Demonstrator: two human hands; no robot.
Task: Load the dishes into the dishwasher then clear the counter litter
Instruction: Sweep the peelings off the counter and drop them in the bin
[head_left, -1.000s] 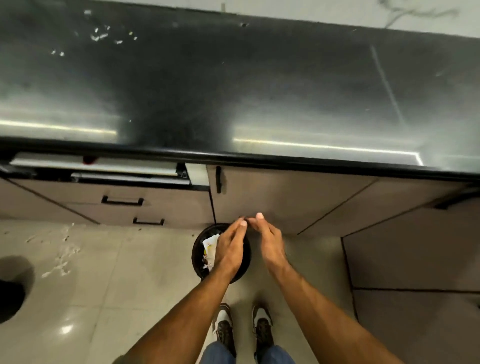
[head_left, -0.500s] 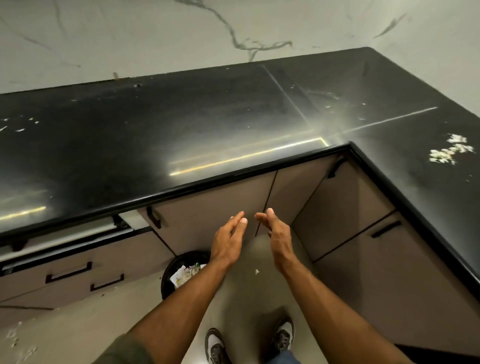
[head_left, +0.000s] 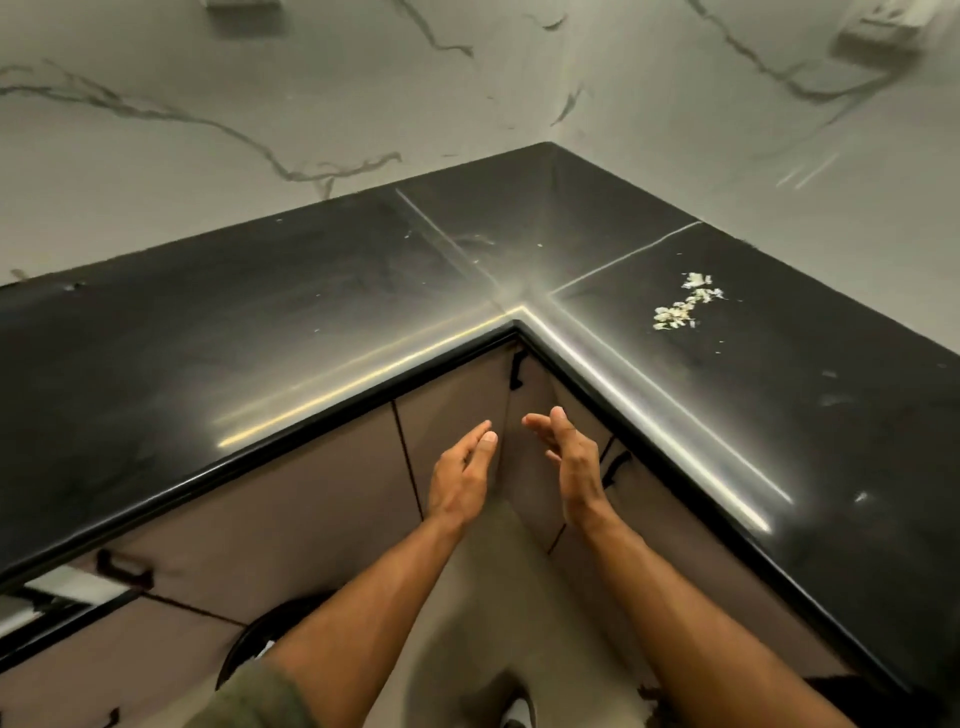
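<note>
At the bottom edge a shoe (head_left: 517, 712) is seen on the pale floor, and a round black bin (head_left: 244, 649) is partly hidden behind the left forearm, whose olive sleeve (head_left: 249, 696) is cut off by the frame. Both hands are held out in front of the brown cabinet doors (head_left: 311, 499), below the counter's inner corner. The left hand (head_left: 460, 480) and the right hand (head_left: 571, 462) are kept apart, palms turned towards each other, fingers straight and relaxed, and nothing is held in either. Further off, a small heap of pale litter scraps (head_left: 680, 306) is left lying on the right wing of the black L-shaped countertop (head_left: 260, 332), well apart from both hands. Beyond it the veined marble wall (head_left: 363, 93) is seen.
</note>
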